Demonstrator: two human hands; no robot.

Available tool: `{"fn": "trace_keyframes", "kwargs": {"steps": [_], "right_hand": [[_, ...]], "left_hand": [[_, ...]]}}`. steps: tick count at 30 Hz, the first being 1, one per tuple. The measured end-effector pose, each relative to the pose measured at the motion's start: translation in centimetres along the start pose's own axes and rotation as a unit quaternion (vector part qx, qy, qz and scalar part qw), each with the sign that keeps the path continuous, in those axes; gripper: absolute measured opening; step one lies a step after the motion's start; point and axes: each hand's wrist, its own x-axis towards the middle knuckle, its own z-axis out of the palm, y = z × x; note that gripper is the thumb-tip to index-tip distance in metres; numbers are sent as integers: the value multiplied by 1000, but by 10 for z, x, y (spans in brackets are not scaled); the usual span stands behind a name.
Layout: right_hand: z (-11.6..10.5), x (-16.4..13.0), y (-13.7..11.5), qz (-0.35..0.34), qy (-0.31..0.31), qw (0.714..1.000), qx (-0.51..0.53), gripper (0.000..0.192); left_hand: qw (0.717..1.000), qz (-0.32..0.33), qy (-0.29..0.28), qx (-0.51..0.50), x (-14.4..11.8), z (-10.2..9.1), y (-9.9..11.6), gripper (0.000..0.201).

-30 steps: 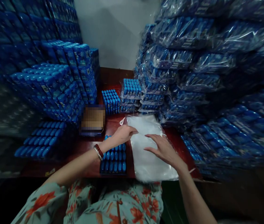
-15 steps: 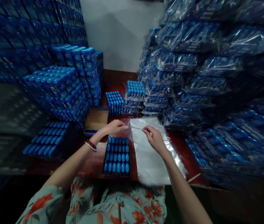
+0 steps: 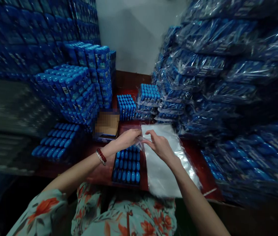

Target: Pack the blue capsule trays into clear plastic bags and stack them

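Left hand [image 3: 131, 137] pinches the edge of a clear plastic bag [image 3: 140, 145] above the far end of a tray of blue-capped bottles [image 3: 126, 168]. Just right of it, the right hand [image 3: 159, 144] holds thumb and forefinger apart over a stack of flat bags [image 3: 164, 167]; whether its thumb touches the film is hard to tell. Film-wrapped packs [image 3: 200, 64] rise at far right.

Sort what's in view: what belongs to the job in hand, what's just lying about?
In use, it seems:
clear film, at the left hand
plastic sheets, beneath the right hand
block of blue-topped items, beside the sheets

Apparently lying about:
brown box
plastic-wrapped packs at right
stacked blue packs at left
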Motion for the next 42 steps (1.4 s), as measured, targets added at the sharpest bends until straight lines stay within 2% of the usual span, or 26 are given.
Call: {"fn": "trace_keyframes", "kwargs": {"steps": [3,6,9,11,13,15,17,20,23,25,28,30,31,35,37,39,42], "right_hand": [[-5,1,5,4,-77,996,-48,19],[-13,-1,7,18,-105,993,-58,21],[-24,-4,7,-18,-63,997,42,25],[-28,-6,6,-51,-8,989,137,26],[-27,-9,4,-50,27,977,207,25],[-20,-11,2,-26,33,976,214,21],[-8,-10,3,1,34,986,163,13],[8,-5,4,57,50,994,80,9],[7,4,-1,110,82,987,82,17],[-3,8,-10,119,137,978,106,21],[-10,7,-23,141,243,949,142,31],[3,2,-26,170,268,933,167,39],[16,0,-25,182,257,932,181,41],[85,-8,-12,208,121,936,256,45],[111,-10,-8,218,78,923,307,47],[126,-12,-7,225,65,910,341,49],[131,-23,-14,233,64,904,354,50]], "left_hand": [[997,6,-20,77,-6,-7,1,22],[990,-28,-35,132,-10,-14,3,27],[985,-58,-38,157,-13,-20,-3,25],[981,-90,-36,165,-17,-23,-9,20],[976,-129,-28,172,-21,-27,-13,20],[974,-150,-15,167,-27,-30,-13,21],[976,-155,3,152,-34,-30,-9,20],[972,-168,53,156,-43,-27,0,22],[952,-200,127,195,-48,-31,6,24],[930,-219,213,206,-53,-39,6,22],[878,-249,374,163,-66,-45,3,17],[855,-280,422,114,-79,-32,-3,14],[858,-297,411,85,-86,-20,-8,13],[902,-322,271,-96,-103,48,-34,29],[906,-313,241,-153,-106,76,-45,34],[906,-307,236,-171,-109,94,-50,37],[899,-311,240,-190,-118,109,-46,41]]}}
